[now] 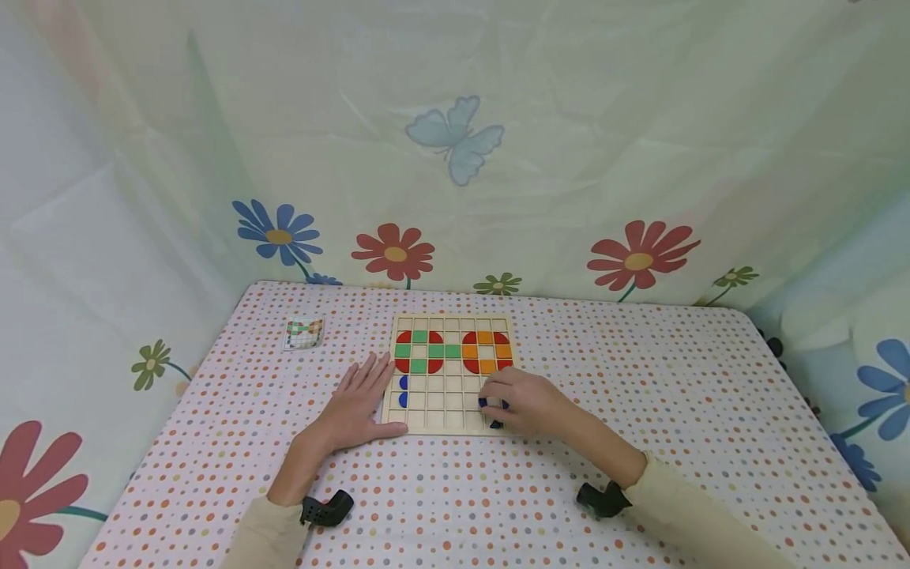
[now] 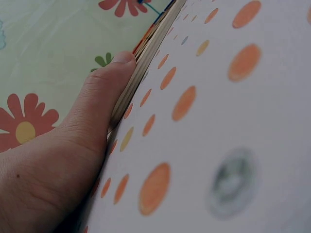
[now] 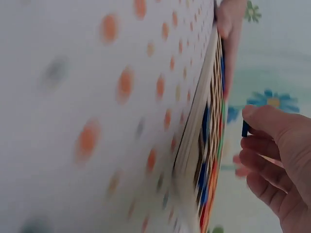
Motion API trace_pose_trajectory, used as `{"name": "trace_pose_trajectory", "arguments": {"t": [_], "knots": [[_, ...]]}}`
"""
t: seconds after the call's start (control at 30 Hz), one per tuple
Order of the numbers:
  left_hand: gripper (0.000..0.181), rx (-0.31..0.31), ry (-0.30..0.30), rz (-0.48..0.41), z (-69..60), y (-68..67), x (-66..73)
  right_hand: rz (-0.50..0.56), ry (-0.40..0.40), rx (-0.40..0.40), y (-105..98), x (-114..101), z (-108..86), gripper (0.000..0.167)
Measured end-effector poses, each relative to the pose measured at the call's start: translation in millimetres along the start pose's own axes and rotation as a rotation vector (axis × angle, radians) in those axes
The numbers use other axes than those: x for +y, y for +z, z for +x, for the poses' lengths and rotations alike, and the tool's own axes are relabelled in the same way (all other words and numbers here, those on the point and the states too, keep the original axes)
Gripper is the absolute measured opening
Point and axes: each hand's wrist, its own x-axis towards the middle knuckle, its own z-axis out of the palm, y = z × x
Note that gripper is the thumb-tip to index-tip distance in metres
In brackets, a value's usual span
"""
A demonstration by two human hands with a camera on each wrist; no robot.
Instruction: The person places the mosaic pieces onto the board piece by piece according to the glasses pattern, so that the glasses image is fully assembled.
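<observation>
A wooden grid board [image 1: 453,402] lies on the table, with red, green and orange tiles in its upper rows. Two blue rounded tiles [image 1: 404,383] sit near its left side. Spread along the board's left edge is my left hand [image 1: 348,407], its thumb [image 2: 99,92] touching the near left corner. Over the board's lower right part, my right hand [image 1: 529,401] pinches a small blue tile [image 3: 245,128] between thumb and fingers. The right wrist view shows that tile raised above the grid. Other dark blue tiles [image 1: 496,424] lie under this hand, partly hidden.
A small pattern card [image 1: 303,333] lies at the table's back left, showing a coloured grid. The dotted tablecloth [image 1: 455,498] spreads around the board. Behind the table hangs a flowered curtain [image 1: 554,174]. Each wrist wears a black camera mount [image 1: 329,508].
</observation>
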Motion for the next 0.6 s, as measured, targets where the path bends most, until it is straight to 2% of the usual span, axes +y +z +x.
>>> {"name": "trace_pose_trajectory", "arguments": {"t": [0.07, 0.17, 0.27, 0.4, 0.6], "knots": [[0.11, 0.001, -0.002, -0.002, -0.3, -0.4, 0.6, -0.008, -0.098, -0.009, 7, -10, 14.6, 0.011], [0.11, -0.001, -0.004, -0.002, -0.2, -0.6, 1.3, 0.01, -0.172, -0.064, 15, -23, 36.0, 0.013], [0.109, 0.005, 0.004, -0.002, 0.7, 0.3, 1.0, 0.043, -0.199, -0.139, 22, -33, 53.7, 0.017], [0.109, 0.013, 0.022, 0.008, 1.7, 2.0, -1.0, 0.049, -0.236, -0.193, 33, -37, 68.9, 0.017], [0.109, -0.006, 0.014, 0.015, -0.3, -0.2, -1.9, 0.031, -0.266, -0.212, 42, -39, 75.8, 0.018]]}}
